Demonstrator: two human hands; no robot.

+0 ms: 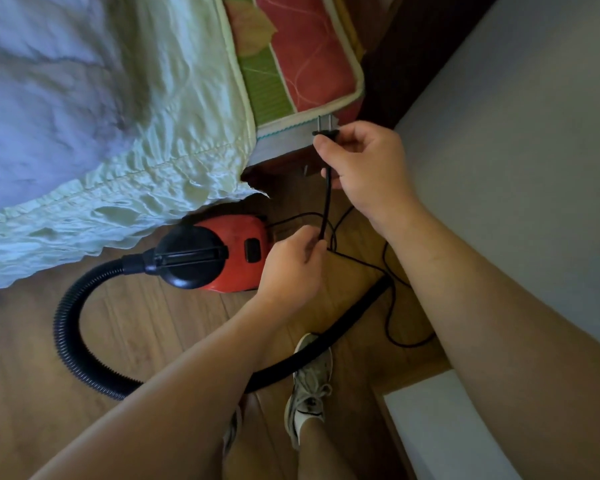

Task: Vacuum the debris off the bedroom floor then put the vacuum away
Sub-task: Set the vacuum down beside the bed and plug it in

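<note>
Wooden floor planks are seen across the lower half of the view, with a bed set over the upper left; its pale green quilted cover is draped over the bed's edge down to the boards. At the bed's corner, a red and green patterned mattress is exposed. A pale wall is seen along the floor's right edge.

On the floor, just beside the hanging edge of the cover, a red canister vacuum with a black top is placed. From its front, a ribbed black hose is looped leftward over the boards and brought back towards the floor's right edge, passing by a worn white shoe. A thin black cord is trailed in loose loops on the floor between the vacuum and the wall.

The right hand is closed around the cord just below the plug, which is held up in front of the bed's corner with its two flat prongs pointed upward. The left hand is curled shut, and the cord is pinched between its fingertips lower down, above the vacuum's rear. A short stretch of cord is held taut between the two hands.
</note>
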